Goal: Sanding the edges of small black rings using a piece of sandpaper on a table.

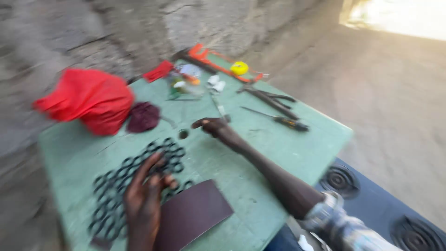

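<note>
My left hand (145, 197) rests on a spread of several black rubber rings (134, 172) lying on a green table (260, 158), fingers pinched on a ring at the heap's near side. A dark brown flat sheet (193, 214) lies just right of that hand. My right hand (211, 125) reaches across the table with fingers curled down, close to a small dark ring (183, 134) lying apart from the heap. The picture is blurred, so what the right fingertips touch is unclear.
A red bag (90, 100) and a dark maroon cloth (143, 117) lie at the back left. Pliers (269, 100), a screwdriver (281, 119), a yellow tape measure (239, 68), an orange-handled tool (209, 62) and small parts sit far right. A blue stove top (371, 204) stands beside the table.
</note>
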